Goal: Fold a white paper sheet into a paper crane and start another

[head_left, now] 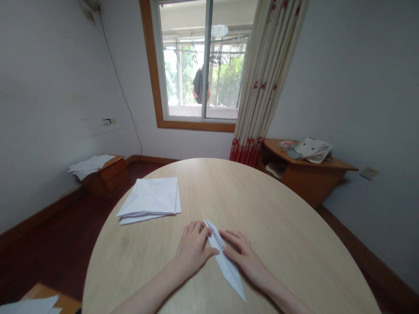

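Observation:
A narrow, pointed piece of folded white paper (229, 270) lies on the round wooden table (278, 226) just in front of me. My left hand (193, 250) rests on its left side, fingers curled and thumb pressed against the paper's edge. My right hand (244, 255) lies on its right side, fingers stretched flat and pressing the paper down. The paper's far tip pokes out between my fingertips and its near tip points toward me.
A stack of creased white sheets (150, 200) lies on the table's left part. On the floor at left, a low wooden cabinet (108, 174) carries more paper. A corner shelf (304, 170) with bags stands at right, beside a curtain (265, 87) and window (203, 61).

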Demonstrator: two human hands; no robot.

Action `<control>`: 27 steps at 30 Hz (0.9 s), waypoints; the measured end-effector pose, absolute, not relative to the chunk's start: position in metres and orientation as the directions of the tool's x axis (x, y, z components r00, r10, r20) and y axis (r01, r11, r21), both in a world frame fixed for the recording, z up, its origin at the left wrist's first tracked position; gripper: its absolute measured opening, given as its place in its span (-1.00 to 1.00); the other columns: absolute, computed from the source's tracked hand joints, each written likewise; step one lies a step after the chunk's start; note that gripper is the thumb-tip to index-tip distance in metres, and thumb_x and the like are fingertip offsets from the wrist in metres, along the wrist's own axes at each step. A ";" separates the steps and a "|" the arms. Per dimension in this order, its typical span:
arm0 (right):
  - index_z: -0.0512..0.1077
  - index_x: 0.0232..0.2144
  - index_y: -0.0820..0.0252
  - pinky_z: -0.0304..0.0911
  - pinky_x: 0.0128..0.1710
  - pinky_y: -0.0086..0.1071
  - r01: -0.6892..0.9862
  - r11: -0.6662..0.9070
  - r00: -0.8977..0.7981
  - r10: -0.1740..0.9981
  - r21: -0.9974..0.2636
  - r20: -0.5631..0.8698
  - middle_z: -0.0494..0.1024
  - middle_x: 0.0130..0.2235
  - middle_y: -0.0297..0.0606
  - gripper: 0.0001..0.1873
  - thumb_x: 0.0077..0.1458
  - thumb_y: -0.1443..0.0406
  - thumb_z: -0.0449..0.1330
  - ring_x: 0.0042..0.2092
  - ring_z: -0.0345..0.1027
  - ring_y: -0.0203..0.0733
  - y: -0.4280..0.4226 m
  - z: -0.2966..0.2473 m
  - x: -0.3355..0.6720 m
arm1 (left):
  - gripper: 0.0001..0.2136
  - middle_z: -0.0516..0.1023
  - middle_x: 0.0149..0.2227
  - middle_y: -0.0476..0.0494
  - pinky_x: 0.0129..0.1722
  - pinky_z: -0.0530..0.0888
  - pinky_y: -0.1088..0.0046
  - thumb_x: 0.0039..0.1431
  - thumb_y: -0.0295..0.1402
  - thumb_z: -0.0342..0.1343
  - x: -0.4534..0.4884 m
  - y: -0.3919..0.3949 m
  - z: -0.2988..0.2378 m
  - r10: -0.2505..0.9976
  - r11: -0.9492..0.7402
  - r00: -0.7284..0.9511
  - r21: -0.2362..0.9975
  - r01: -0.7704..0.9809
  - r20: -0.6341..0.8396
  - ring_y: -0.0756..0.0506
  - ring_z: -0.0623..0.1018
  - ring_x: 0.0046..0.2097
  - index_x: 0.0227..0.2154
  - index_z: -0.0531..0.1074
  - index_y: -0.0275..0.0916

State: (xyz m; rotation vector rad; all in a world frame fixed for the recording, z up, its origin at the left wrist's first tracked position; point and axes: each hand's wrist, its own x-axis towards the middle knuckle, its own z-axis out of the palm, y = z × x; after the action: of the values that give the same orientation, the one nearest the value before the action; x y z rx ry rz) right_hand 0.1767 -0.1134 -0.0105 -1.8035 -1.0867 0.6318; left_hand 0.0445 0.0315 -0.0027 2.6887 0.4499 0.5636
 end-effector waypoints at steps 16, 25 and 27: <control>0.36 0.00 0.10 -0.02 0.19 -0.10 -0.245 -0.082 0.411 0.894 -0.966 -0.181 0.37 0.15 -0.09 -0.37 -0.19 0.14 0.33 0.18 0.18 0.02 -0.117 0.003 0.174 | -0.86 0.53 -0.31 -0.08 -0.20 0.26 0.31 0.29 -0.33 0.01 0.045 0.027 -0.001 0.435 -0.810 0.854 0.538 0.234 0.284 -0.16 0.46 -0.21 -0.34 0.43 -0.21; 0.37 -0.03 0.10 0.04 0.14 -0.09 -0.328 -0.040 0.436 0.880 -0.944 -0.189 0.41 0.12 -0.10 -0.41 -0.18 0.19 0.31 0.13 0.26 0.05 -0.118 0.012 0.171 | -0.76 0.53 -0.35 -0.12 -0.22 0.29 0.32 0.29 -0.26 -0.05 0.043 0.028 -0.003 0.513 -0.741 0.817 0.616 0.267 0.263 -0.17 0.47 -0.26 -0.38 0.45 -0.23; 0.37 -0.02 0.08 0.06 0.13 -0.09 -0.320 -0.025 0.433 0.885 -0.947 -0.170 0.38 0.14 -0.11 -0.42 -0.17 0.18 0.30 0.14 0.25 0.05 -0.118 0.015 0.168 | -0.75 0.54 -0.35 -0.12 -0.21 0.30 0.31 0.28 -0.24 -0.06 0.043 0.028 -0.002 0.522 -0.722 0.816 0.638 0.267 0.248 -0.18 0.47 -0.25 -0.37 0.47 -0.23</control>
State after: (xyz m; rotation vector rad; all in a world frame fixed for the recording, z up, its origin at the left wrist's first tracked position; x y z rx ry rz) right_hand 0.1681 -0.1183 0.0151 -1.2375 -0.5903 1.0572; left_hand 0.0429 0.0279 -0.0019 2.3961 0.5784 0.5576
